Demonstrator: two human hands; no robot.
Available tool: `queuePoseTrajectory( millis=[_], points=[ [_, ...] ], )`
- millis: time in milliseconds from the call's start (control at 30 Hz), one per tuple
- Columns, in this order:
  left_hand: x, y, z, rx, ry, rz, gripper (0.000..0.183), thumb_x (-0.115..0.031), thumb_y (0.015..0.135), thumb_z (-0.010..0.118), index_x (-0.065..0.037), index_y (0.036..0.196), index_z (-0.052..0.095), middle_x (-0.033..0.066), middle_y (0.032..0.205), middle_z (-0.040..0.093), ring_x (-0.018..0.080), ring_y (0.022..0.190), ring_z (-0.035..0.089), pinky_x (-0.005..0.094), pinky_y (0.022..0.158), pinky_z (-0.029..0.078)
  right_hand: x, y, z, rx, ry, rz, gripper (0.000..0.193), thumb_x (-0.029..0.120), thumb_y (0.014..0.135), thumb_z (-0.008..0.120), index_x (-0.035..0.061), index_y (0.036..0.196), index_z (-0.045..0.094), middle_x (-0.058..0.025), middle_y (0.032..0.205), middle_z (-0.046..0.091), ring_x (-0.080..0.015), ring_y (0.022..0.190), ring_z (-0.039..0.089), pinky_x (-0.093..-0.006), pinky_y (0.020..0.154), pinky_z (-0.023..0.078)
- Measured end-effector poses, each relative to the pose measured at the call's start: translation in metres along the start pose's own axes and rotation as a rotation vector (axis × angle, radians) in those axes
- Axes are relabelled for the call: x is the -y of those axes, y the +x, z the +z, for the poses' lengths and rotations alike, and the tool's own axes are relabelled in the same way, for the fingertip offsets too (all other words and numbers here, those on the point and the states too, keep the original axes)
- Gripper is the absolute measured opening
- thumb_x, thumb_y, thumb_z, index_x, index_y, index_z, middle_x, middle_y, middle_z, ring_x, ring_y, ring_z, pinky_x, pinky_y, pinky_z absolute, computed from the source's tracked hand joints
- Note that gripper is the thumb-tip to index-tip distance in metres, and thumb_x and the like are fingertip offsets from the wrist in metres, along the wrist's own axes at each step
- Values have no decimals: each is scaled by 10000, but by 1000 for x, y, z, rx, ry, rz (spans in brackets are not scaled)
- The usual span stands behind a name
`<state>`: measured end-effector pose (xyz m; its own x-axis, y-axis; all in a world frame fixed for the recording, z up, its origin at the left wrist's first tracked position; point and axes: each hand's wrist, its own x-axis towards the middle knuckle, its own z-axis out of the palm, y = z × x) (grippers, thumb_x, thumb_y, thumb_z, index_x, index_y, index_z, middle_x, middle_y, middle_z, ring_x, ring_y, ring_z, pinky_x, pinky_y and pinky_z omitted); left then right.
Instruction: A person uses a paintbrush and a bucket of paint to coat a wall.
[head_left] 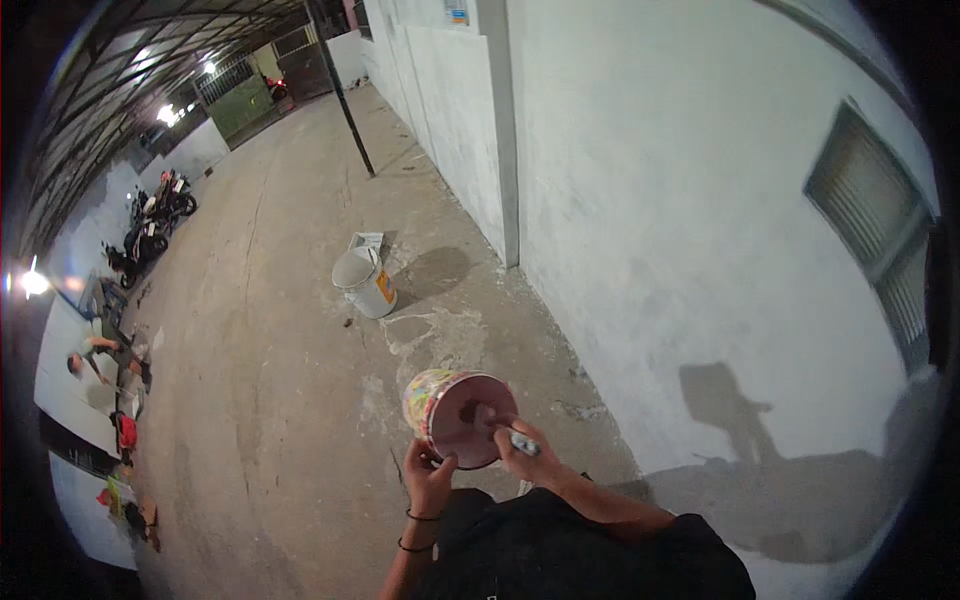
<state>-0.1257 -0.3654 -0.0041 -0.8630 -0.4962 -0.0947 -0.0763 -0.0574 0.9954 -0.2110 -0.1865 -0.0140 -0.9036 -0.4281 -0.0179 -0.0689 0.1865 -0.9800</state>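
A small paint bucket (424, 396) with a multicoloured outer wall is tilted so that its reddish-pink inside faces me. My left hand (430, 478) grips its lower rim, with the thumb at the inner edge and two dark bands round the wrist. In my right hand (522, 460), fingers closed, is a paintbrush (524, 443), its pale handle sticking out of the fist. The brush's head reaches into the bucket and blurs with the pink inside. How much paint lies in there I cannot tell.
Ahead on the concrete floor (270, 380) stands a white pail (372, 290), a pale tray (368, 240) behind it. A white wall (620, 200) with a louvred window (870, 190) runs along my right. Far off are a dark post (345, 100) and motorcycles (150, 225); another person (105, 350) is at left.
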Motion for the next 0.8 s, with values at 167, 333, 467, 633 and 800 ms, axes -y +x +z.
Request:
queuePoseTrajectory(
  millis=[167,333,467,633,800],
  points=[
    [13,82,-20,-60,-82,24,216,14,744,663,-59,851,490,-31,787,504,54,707,474,216,634,414,0,97,30,-91,-290,-278,109,100,868,667,27,834,593,-96,697,598,-143,605,576,-298,563,467],
    [33,193,-47,-6,-44,-26,237,9,765,662,-76,857,461,-21,738,513,43,635,487,221,539,434,30,185,53,107,-346,15,236,222,932,582,-13,934,601,-193,810,651,-243,751,671,-379,636,491],
    [23,300,-63,82,9,-56,213,-25,728,668,-57,823,480,-37,744,476,55,655,443,216,579,393,-1,251,75,-144,-269,-210,200,175,957,582,7,1050,637,-136,842,675,-170,738,668,-310,616,503],
    [-7,425,-76,225,76,-46,240,-27,717,675,-53,792,448,-30,705,426,53,634,402,225,554,365,52,306,88,-178,54,-38,334,239,1020,477,9,1216,618,-75,911,691,-102,791,650,-275,680,524],
    [-37,520,-62,314,161,-1,262,-1,729,667,-59,774,415,-33,684,422,52,622,408,230,547,369,55,379,103,-362,81,-33,330,242,1023,470,19,1211,621,-69,919,691,-98,806,654,-257,707,528]
  ],
)
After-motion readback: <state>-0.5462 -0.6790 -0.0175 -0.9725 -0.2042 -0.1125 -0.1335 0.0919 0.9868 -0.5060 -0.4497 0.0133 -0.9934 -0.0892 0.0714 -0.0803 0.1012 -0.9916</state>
